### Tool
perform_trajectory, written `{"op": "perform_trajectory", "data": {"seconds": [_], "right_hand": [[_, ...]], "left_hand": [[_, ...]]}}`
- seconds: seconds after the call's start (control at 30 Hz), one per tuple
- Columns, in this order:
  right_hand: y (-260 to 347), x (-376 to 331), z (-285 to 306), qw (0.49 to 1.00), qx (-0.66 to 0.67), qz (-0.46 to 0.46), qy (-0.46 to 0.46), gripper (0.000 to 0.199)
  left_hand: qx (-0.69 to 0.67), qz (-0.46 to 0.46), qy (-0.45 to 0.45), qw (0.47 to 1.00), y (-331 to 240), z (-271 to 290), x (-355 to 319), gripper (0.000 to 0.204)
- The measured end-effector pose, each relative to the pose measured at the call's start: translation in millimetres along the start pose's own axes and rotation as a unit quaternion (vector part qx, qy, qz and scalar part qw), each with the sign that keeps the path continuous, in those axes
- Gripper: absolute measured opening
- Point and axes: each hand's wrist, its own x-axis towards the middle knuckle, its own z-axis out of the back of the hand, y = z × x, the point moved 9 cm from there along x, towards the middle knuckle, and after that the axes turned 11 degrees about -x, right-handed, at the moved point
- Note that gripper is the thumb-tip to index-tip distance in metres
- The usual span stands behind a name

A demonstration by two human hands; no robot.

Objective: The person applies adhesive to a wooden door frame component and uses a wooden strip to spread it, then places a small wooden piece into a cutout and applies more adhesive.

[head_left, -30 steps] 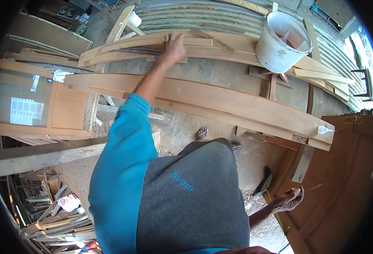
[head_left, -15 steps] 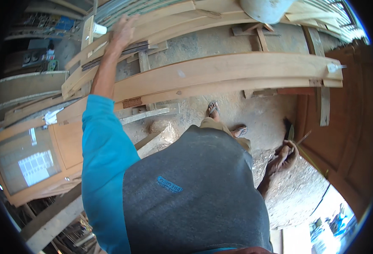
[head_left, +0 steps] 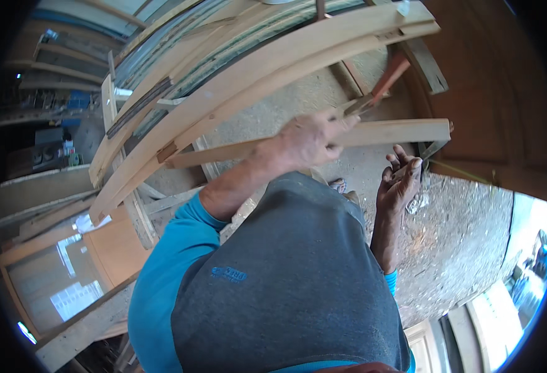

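A narrow wooden plank [head_left: 404,132] lies crosswise in front of me, below a wider curved-looking board [head_left: 273,68]. My left hand [head_left: 304,140] is closed over the plank, thumb along its near edge and fingers at its far edge, slightly blurred. By the plank's right end my right hand [head_left: 399,179] is raised with curled fingers. A small dark thing shows beside these fingers, too hidden to name. From near that hand a thin yellow strip [head_left: 463,171] runs toward the brown wooden panel.
The brown panel [head_left: 491,93] stands along the right side. Trestle legs [head_left: 428,65] support the boards. More long timber [head_left: 136,109] is stacked at the far left, above a glazed wooden door frame [head_left: 102,248]. Wood shavings and dust cover the floor [head_left: 453,230].
My left hand has come back from the far timber pile to the middle, where the narrow plank now lies. My right hand has moved up toward the plank's end. The view has shifted.
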Motion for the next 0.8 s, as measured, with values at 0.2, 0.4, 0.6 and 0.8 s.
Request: {"op": "perform_trajectory", "data": {"seconds": [0.2, 0.4, 0.6, 0.8], "right_hand": [[23.7, -25.5, 90.3, 0.991, 0.041, -0.017, -0.123, 0.037], [48.1, -22.6, 191.1, 0.981, 0.088, 0.024, -0.169, 0.030], [59.5, -19.5, 243.8, 0.967, 0.102, 0.012, -0.235, 0.041], [29.5, -68.2, 281.1, 0.956, -0.077, 0.040, -0.281, 0.042]], "left_hand": [[-0.051, -0.056, 0.123, 0.990, -72.7, -138.1, 13.3, 0.070], [-0.052, -0.053, 0.217, 0.973, -73.1, -134.3, 3.5, 0.067], [-0.292, 0.202, 0.410, 0.840, -26.4, -167.9, -30.8, 0.047], [-0.279, 0.206, 0.310, 0.885, -29.3, -184.7, -28.8, 0.033]]}}
